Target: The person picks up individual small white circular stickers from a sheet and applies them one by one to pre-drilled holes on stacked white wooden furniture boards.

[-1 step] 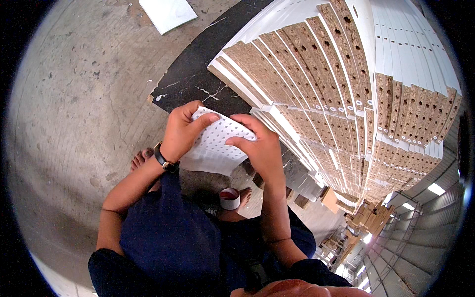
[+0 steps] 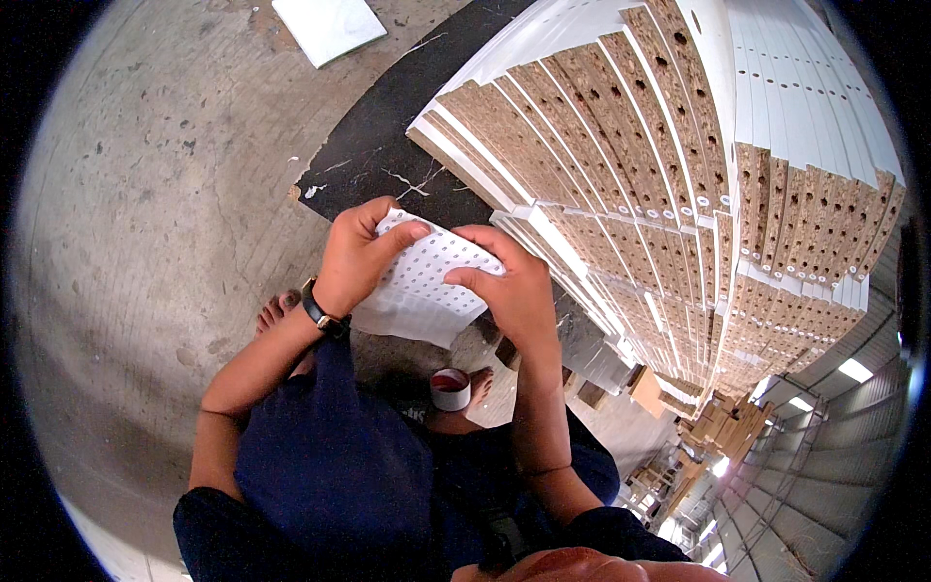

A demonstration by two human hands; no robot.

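Observation:
A white sticker sheet (image 2: 427,281) with rows of small round grey marks is stretched between my two hands above the floor. My left hand (image 2: 359,254) grips its upper left part, thumb on top and fingers behind. At the right edge my right hand (image 2: 511,291) pinches the sheet between thumb and fingers. The lower part of the sheet hangs down, plain and slightly curled. The fingers behind the sheet are hidden. A black-strapped watch (image 2: 322,310) is on my left wrist.
Close on my right stand tall stacks of white-faced chipboard panels (image 2: 601,126), drilled along their edges, several bearing small round stickers. A black marbled board (image 2: 388,126) lies under them. A white ring-shaped roll (image 2: 450,388) is near my foot. A white panel (image 2: 330,27) lies on the concrete floor (image 2: 194,175).
My right hand has shifted very slightly to the right, and the hanging edge of the sheet has moved a little with it. Otherwise the scene is the same.

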